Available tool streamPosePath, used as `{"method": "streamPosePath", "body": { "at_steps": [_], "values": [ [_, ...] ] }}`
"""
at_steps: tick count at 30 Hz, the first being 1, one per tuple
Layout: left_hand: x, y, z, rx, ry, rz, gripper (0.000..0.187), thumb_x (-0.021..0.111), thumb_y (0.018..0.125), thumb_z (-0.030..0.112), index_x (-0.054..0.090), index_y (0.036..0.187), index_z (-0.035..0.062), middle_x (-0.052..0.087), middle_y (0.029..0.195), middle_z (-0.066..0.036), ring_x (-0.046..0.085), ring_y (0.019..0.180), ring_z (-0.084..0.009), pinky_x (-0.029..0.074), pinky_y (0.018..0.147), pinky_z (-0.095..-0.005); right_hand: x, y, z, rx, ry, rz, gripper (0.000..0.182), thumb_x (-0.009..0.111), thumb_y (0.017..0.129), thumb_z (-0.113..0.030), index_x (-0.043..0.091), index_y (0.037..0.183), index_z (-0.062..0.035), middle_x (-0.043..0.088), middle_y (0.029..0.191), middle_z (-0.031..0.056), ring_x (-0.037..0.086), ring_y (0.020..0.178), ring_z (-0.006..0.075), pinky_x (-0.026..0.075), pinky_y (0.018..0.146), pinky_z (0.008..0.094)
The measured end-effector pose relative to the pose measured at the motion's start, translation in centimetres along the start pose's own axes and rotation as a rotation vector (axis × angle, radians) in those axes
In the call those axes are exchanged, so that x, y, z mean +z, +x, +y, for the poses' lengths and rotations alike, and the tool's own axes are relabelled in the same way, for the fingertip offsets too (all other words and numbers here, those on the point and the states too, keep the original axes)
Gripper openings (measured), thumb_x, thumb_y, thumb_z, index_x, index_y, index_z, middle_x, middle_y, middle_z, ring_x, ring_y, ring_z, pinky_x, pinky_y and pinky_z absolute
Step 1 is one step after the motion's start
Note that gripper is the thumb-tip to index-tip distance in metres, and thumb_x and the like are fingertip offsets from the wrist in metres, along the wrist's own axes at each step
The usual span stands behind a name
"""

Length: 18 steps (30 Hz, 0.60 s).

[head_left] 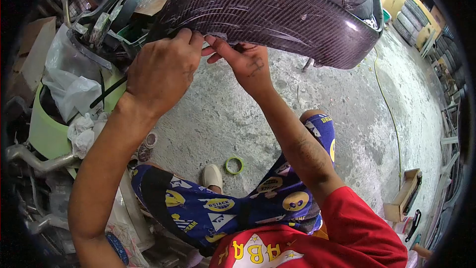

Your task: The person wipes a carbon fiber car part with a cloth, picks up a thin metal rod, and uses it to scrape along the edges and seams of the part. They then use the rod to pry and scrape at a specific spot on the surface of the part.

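Note:
A curved car body part, probably a bumper, with a glossy dark carbon-fibre pattern, hangs at the top of the view. Along its lower edge a small pale flap of film shows. My left hand is closed at that edge, thumb and fingers pinched together with the fingertips partly hidden. Just right of it, my right hand pinches the same edge between thumb and index finger, its other fingers curled behind. The two sets of fingertips nearly meet.
A green tape roll lies on the concrete floor near my shoe. Car parts, plastic bags and metal pipes crowd the left. To the right are a wooden box, a yellow cord and stacked tyres.

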<state>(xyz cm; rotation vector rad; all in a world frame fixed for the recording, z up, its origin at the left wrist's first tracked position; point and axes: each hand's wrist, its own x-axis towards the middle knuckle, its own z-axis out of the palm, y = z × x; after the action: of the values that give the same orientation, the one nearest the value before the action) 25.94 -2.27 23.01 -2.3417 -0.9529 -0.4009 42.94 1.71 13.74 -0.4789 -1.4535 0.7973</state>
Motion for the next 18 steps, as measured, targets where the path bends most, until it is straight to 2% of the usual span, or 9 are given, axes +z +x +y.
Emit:
{"method": "streamPosePath", "body": {
  "at_steps": [3, 10, 12, 13, 15, 18],
  "values": [
    [0.2, 0.2, -0.8, -0.036, -0.149, 0.021, 0.015, 0.059, 0.086, 0.001, 0.063, 0.1, -0.0041, 0.065, 0.088, -0.019, 0.07, 0.074, -0.0363, 0.057, 0.064, -0.042, 0.4, 0.0, -0.2, 0.041, 0.095, 0.038, 0.018, 0.068, 0.095, -0.009, 0.073, 0.109, 0.0019, 0.075, 0.098, 0.013, 0.074, 0.083, 0.0194, 0.059, 0.071, 0.0293],
    [-0.1, 0.2, -1.1, -0.004, -0.048, 0.006, 0.013, 0.058, 0.088, 0.002, 0.063, 0.099, -0.0022, 0.065, 0.085, -0.019, 0.069, 0.074, -0.0367, 0.055, 0.063, -0.0429, 0.7, 0.2, 0.4, 0.038, 0.215, 0.058, 0.017, 0.067, 0.095, -0.005, 0.071, 0.109, 0.0031, 0.074, 0.102, 0.0126, 0.074, 0.087, 0.0215, 0.061, 0.069, 0.0306],
    [0.2, 0.4, -2.1, -0.058, -0.34, -0.05, 0.011, 0.058, 0.088, 0.003, 0.063, 0.097, -0.0017, 0.064, 0.084, -0.019, 0.068, 0.072, -0.0357, 0.053, 0.062, -0.0431, 0.7, 0.2, 0.5, 0.048, 0.217, 0.054, 0.016, 0.068, 0.095, -0.008, 0.071, 0.106, 0.0031, 0.075, 0.098, 0.0119, 0.074, 0.083, 0.0196, 0.059, 0.068, 0.0299],
    [0.2, 0.4, -2.1, -0.06, -0.341, -0.048, 0.011, 0.058, 0.088, 0.003, 0.063, 0.097, -0.0017, 0.064, 0.084, -0.019, 0.068, 0.072, -0.0357, 0.053, 0.062, -0.0431, 0.6, 0.2, 0.5, 0.048, 0.216, 0.052, 0.016, 0.068, 0.095, -0.008, 0.071, 0.106, 0.0031, 0.075, 0.098, 0.0119, 0.074, 0.083, 0.0196, 0.059, 0.068, 0.0299],
    [0.1, 0.3, -2.0, 0.04, -0.13, 0.021, 0.01, 0.059, 0.089, 0.003, 0.063, 0.096, -0.0014, 0.064, 0.085, -0.018, 0.067, 0.071, -0.0354, 0.053, 0.061, -0.0427, 0.7, 0.2, 0.4, 0.039, 0.217, 0.063, 0.016, 0.067, 0.096, -0.008, 0.071, 0.106, 0.0031, 0.075, 0.098, 0.0119, 0.074, 0.085, 0.0191, 0.06, 0.069, 0.0298],
    [0.0, 0.1, -2.4, 0.051, -0.146, 0.045, 0.008, 0.059, 0.089, 0.003, 0.063, 0.095, -0.0008, 0.064, 0.084, -0.017, 0.066, 0.07, -0.0362, 0.053, 0.061, -0.0429, 0.6, 0.3, 0.0, 0.037, 0.19, 0.032, 0.017, 0.066, 0.096, -0.006, 0.07, 0.109, 0.0042, 0.074, 0.102, 0.0137, 0.074, 0.091, 0.0221, 0.061, 0.07, 0.031]
  ]
}}
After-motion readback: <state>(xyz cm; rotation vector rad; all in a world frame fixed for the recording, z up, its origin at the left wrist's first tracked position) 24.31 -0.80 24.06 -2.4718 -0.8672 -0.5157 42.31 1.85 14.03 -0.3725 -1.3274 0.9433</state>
